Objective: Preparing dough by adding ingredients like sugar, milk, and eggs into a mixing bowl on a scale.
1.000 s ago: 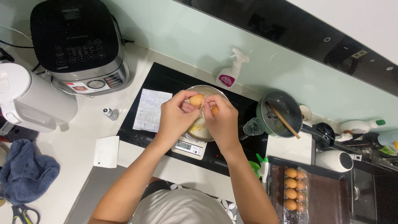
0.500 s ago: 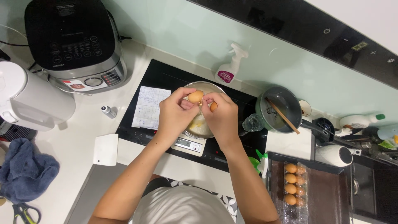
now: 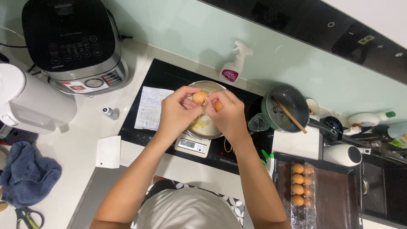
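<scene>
- Two bare hands meet over a metal mixing bowl at the middle of the view.
- Left hand fingers are clamped on one brown eggshell half; right hand fingers are clamped on the other half.
- Both shell halves sit just apart above the bowl, which holds pale yolk and batter.
- The bowl rests on a small kitchen scale, set on a black cooktop.
- At 9 o'clock of the bowl lies a paper sheet; at 3 o'clock, a dark pan.
- At 4 o'clock, an egg carton sits near the counter edge.
</scene>
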